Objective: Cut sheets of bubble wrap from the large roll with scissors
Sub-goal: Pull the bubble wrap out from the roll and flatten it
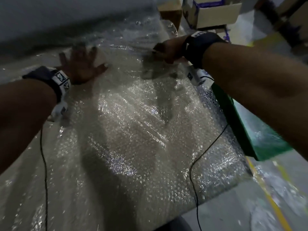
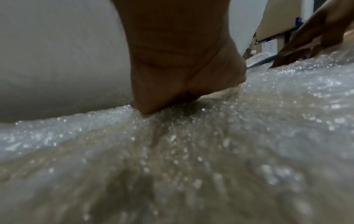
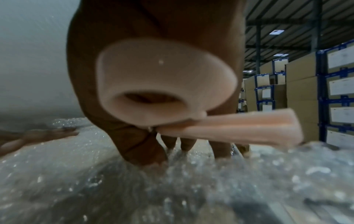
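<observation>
A sheet of bubble wrap covers most of the frame. At upper left the left hand lies flat on it, fingers spread. At upper right the right hand is curled around something blurred. Cardboard boxes stand along the top right.

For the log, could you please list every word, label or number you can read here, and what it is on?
No text can be read.
White labels on the stacked boxes: print too small and blurred.
Wristband markers: black-and-white patterns, no words.
Open box: purple marks, illegible.
</observation>
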Motion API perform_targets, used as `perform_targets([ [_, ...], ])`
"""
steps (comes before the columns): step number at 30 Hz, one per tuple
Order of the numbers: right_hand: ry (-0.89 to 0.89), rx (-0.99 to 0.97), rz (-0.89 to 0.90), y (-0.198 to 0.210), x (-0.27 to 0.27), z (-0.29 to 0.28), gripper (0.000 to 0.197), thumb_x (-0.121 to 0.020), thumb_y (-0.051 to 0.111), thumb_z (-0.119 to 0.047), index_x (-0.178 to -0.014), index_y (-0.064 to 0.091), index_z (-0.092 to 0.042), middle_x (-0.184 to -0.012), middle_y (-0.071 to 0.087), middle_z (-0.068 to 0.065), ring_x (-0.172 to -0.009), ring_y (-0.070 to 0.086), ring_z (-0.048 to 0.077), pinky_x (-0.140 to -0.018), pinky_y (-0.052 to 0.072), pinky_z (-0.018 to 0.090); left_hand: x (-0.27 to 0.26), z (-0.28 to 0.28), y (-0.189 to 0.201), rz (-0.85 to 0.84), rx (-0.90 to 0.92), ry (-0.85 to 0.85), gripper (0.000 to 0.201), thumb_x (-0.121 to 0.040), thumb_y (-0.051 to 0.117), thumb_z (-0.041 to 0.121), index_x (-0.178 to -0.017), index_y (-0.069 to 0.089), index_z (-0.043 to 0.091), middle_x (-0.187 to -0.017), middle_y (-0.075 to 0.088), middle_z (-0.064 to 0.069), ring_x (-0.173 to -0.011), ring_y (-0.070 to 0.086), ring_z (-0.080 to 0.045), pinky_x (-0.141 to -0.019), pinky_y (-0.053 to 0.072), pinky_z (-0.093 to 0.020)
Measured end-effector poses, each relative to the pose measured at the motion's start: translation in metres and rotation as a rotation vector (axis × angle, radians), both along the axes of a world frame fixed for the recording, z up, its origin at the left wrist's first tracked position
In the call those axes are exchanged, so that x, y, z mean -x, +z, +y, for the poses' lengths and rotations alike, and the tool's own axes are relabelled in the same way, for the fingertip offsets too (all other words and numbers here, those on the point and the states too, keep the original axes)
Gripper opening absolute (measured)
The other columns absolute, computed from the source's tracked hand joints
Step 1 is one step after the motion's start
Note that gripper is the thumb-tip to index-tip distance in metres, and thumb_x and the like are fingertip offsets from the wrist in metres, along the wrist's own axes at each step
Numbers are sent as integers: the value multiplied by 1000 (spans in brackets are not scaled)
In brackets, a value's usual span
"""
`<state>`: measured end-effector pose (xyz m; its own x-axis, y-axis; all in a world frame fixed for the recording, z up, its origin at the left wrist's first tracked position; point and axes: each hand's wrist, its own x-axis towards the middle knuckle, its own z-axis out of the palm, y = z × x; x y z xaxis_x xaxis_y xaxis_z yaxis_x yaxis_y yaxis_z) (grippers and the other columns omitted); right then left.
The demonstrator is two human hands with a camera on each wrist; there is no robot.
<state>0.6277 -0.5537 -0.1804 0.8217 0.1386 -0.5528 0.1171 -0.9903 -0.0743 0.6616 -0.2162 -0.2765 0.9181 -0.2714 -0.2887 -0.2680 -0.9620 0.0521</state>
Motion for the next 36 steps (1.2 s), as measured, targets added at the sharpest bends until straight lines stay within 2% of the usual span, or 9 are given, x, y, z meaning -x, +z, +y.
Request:
perform_targets([
  [3,4,-23,-52,17,20,0,74,-88,48,-28,-159,38,-10,-160,42,22,-139,48,42,-113,44,51,8,-1,18,-33,106,0,109,-78,5,102,-166,-5,39,-176,-11,-7,-163,-7,-30,-125,-4,-67],
  [7,-10,-144,-150,58,59,33,66,-88,54,-13,-154,44,-11,-135,60,29,-108,64,41,-82,48,35,53,17,81,-72,269,-57,111,-81,16,99,-163,31,26,-172,27,-11,-156,30,-33,-124,26,-59],
  [10,43,-242,-99,72,114,83,74,-92,61,3,-160,37,-17,-136,62,13,-78,62,20,-57,38,18,118,86,122,-95,399,-3,76,-99,54,67,-158,45,19,-166,39,-9,-152,38,-26,-122,28,-31],
  [13,191,-348,-67,62,164,158,81,-82,56,-18,-160,37,-20,-144,62,15,-110,66,27,-81,38,23,191,200,130,-166,423,129,58,-102,63,50,-154,52,24,-162,47,-1,-150,41,-17,-125,28,-30],
  [16,379,-459,-29,40,193,247,84,-73,46,-22,-157,40,-22,-125,70,18,-104,69,34,-82,52,35,256,336,115,-225,367,349,63,-99,61,62,-147,58,21,-152,57,-3,-140,53,-21,-113,37,-27],
  [20,480,-442,36,21,234,368,75,-88,54,-15,-160,33,-21,-143,56,4,-106,61,24,-82,47,29,293,516,54,-130,156,380,101,-89,22,92,-155,49,20,-160,46,-19,-146,47,-38,-117,41,-53],
  [23,406,-397,98,1,256,432,79,-90,59,-6,-162,30,-16,-163,39,12,-137,50,32,-106,45,34,269,590,5,-51,63,247,103,-89,8,92,-164,34,26,-169,32,-17,-156,28,-38,-119,29,-66],
  [29,332,-236,101,-53,280,473,80,-91,29,-65,-165,19,-34,-176,-2,6,-162,1,29,-124,24,64,227,611,-12,-95,94,265,84,-93,12,86,-166,5,46,-177,3,-6,-162,7,-33,-119,10,-71],
  [36,291,-202,10,-77,267,472,78,-104,54,-37,-161,2,-47,-174,-10,-1,-161,-4,32,-120,24,73,181,629,0,-47,65,192,95,-87,11,96,-165,-5,44,-176,-12,-2,-162,-9,-24,-124,-2,-66],
])
